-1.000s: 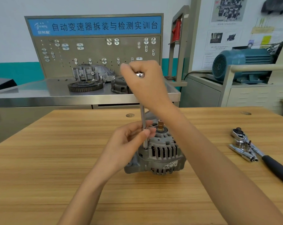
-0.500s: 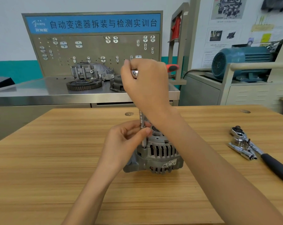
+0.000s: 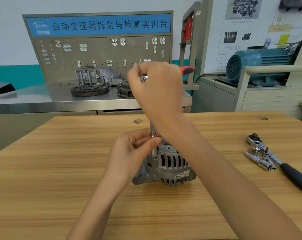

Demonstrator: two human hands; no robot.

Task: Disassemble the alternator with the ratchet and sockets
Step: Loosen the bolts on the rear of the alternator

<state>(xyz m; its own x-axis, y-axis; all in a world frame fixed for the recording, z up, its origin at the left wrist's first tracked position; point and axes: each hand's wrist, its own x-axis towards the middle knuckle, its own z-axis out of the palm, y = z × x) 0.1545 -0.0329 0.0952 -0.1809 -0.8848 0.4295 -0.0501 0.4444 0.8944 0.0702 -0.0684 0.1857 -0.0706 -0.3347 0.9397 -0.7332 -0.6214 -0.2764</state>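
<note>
Two hands work one tool: the right hand [image 3: 158, 87] grips the ratchet [image 3: 187, 70] head, the left hand [image 3: 134, 153] pinches its extension bar [image 3: 153, 135] above the alternator [image 3: 167, 165] mid-counter. Unclamped, the alternator could tip, or the socket slip off the bolt.

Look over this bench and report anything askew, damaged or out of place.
Nothing stands out. The alternator sits on the wooden table; the left hand pinches the vertical extension bar, and the right hand grips the red-handled ratchet. Spare ratchet and sockets lie loosely at the right.
</note>
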